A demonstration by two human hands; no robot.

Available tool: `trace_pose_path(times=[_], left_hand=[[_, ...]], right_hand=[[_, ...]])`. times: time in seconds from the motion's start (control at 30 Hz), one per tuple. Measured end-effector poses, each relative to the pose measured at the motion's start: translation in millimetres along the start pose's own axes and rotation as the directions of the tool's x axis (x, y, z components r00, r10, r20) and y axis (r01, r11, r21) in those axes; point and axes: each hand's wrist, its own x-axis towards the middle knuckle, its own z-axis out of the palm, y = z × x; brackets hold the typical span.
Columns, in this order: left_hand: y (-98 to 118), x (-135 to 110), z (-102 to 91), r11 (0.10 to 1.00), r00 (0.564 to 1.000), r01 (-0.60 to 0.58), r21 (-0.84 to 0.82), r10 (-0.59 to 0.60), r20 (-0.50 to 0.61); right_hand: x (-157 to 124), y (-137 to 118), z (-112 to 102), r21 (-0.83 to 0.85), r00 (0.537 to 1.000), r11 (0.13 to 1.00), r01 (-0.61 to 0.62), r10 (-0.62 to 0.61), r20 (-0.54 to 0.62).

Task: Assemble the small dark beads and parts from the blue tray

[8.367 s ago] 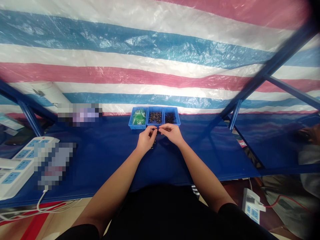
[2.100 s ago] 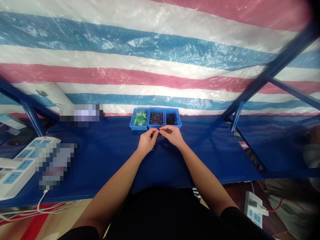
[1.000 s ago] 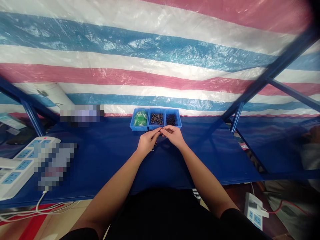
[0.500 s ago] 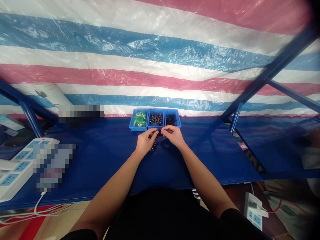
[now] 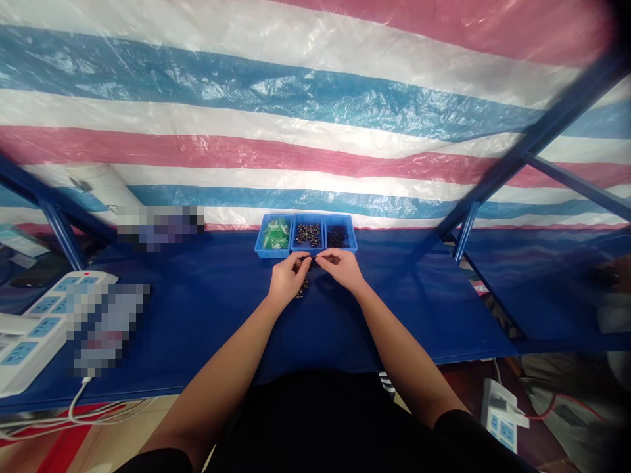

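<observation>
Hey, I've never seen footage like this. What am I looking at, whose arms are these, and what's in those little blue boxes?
No machine here: a person wears a camera on the head, so this one view looks forward and down along their own bare arms. The left hand and right hand meet over a blue table, pinching a tiny dark part between their fingertips; it is too small to identify. Behind stand three blue bins: the left bin holds green pieces, the middle bin brownish bits, the right bin black ones. A small pile of parts lies by the left hand, a white power strip at far left.
</observation>
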Motion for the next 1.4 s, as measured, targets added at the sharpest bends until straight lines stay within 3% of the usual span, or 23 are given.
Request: trace_pose_path(times=[0.4,0.5,0.57,0.63,0.67,0.77,0.87,1.0,1.27,1.4], left_hand=[[0.2,-1.0,-0.4,1.0,0.998,-0.007,0.014,0.006,0.057],[0.9,-1.0,-1.1,1.0,0.999,-0.009,0.03,0.008,0.052],[1.1,-1.1,-0.8,1.0,0.998,-0.014,0.023,0.013,0.057],[1.4,-1.2,-0.3,1.0,0.998,-0.017,0.017,0.016,0.062],[1.6,-1.3,-0.2,1.0,0.998,-0.016,0.019,0.015,0.064],[2.2,-1.0,-0.3,0.999,0.998,-0.015,0.041,0.013,0.054],[2.2,-0.7,-0.8,0.998,0.999,-0.023,0.057,0.021,0.035],[1.4,-0.8,-0.7,0.998,0.999,-0.027,0.058,0.025,0.033],[0.2,-0.7,0.6,0.998,0.999,-0.013,0.064,0.01,0.046],[-0.3,-0.7,0.8,0.999,0.998,-0.008,0.054,0.004,0.067]], right_hand=[[4.8,2.0,-12.6,-0.014,1.0,1.0,-0.015,0.015,-0.022],[7.7,3.4,-22.3,-0.099,0.972,0.995,-0.01,-0.013,-0.234],[8.6,4.6,-27.5,-0.2,0.902,0.98,-0.019,-0.069,-0.425],[8.6,5.8,-30.3,-0.31,0.85,0.949,-0.06,-0.114,-0.515],[8.4,6.1,-30.6,-0.364,0.848,0.928,-0.081,-0.127,-0.514],[6.8,5.1,-27.5,-0.49,0.908,0.871,-0.048,-0.166,-0.385],[4.3,2.4,-21.5,-0.523,0.969,0.846,0.108,-0.207,-0.135],[2.8,3.8,-15.5,-0.581,0.986,0.797,0.165,-0.13,0.102],[4.2,14.4,-8.9,-0.694,0.982,0.709,0.128,0.009,0.19],[3.6,11.8,-10.2,-0.655,0.979,0.745,0.128,0.01,0.202]])
